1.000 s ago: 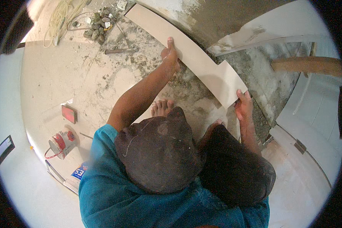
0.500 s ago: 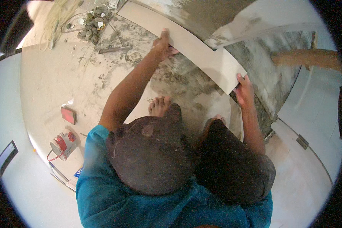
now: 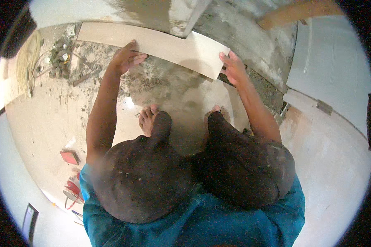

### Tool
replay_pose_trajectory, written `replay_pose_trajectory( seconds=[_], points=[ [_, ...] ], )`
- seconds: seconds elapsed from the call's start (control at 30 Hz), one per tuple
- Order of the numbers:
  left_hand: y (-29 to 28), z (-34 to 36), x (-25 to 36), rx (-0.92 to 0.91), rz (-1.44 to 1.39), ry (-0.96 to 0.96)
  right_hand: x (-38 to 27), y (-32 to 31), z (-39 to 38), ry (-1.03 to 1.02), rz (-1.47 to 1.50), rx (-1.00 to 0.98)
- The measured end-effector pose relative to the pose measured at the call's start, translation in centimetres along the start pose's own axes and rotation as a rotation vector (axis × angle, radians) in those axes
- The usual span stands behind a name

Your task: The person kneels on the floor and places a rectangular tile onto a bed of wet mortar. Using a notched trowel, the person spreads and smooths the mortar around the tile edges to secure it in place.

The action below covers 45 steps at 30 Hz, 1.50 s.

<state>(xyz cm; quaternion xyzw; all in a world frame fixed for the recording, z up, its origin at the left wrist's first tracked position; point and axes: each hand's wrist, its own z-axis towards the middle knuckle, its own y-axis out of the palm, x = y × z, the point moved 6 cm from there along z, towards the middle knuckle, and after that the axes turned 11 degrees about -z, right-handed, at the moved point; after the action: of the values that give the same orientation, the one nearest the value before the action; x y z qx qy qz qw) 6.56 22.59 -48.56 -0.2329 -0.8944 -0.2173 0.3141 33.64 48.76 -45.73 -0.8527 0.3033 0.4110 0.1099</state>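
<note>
A long cream tile strip [image 3: 173,51] with a notched edge lies along the foot of the wall, its notch against the plastered corner [image 3: 177,20]. My left hand [image 3: 125,57] grips its near edge left of the middle, thumb above. My right hand [image 3: 232,66] holds its right end, thumb on top and fingers curled partly out of sight. Below the strip, damp, dusty mortar [image 3: 160,72] covers the floor between my hands and bare feet [image 3: 146,119].
At upper left are rubble [image 3: 58,61], coiled pale cord [image 3: 27,66] and a rod-like tool [image 3: 80,78]. A red pad [image 3: 70,156] and a bucket [image 3: 70,191] sit at lower left. A wooden beam [image 3: 284,14] and white panel [image 3: 317,53] stand at right.
The view has turned, so the strip now lies more level across it, higher and farther left, tucked round the corner. Both my hands moved with it and keep hold.
</note>
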Motion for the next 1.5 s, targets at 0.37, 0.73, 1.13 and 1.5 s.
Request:
replay_pose_trajectory(
  seconds=[0.37, 0.73, 1.13, 1.5],
  points=[
    [-2.1, 1.4, -0.8, 0.125, 0.182, -0.218, -0.4, 0.4, -0.2, -0.022, 0.010, -0.025],
    [-0.4, -0.9, 0.0, 0.225, 0.103, -0.079, 1.1, -0.2, 0.9, -0.026, 0.056, -0.014],
    [-0.9, -0.6, -1.3, 0.189, -0.070, 0.020, 1.1, -0.1, 1.4, -0.040, 0.056, -0.082],
    [0.2, -2.5, -0.5, 0.230, -0.046, 0.092, 1.5, 0.1, 1.6, -0.007, 0.020, -0.104]
  ],
)
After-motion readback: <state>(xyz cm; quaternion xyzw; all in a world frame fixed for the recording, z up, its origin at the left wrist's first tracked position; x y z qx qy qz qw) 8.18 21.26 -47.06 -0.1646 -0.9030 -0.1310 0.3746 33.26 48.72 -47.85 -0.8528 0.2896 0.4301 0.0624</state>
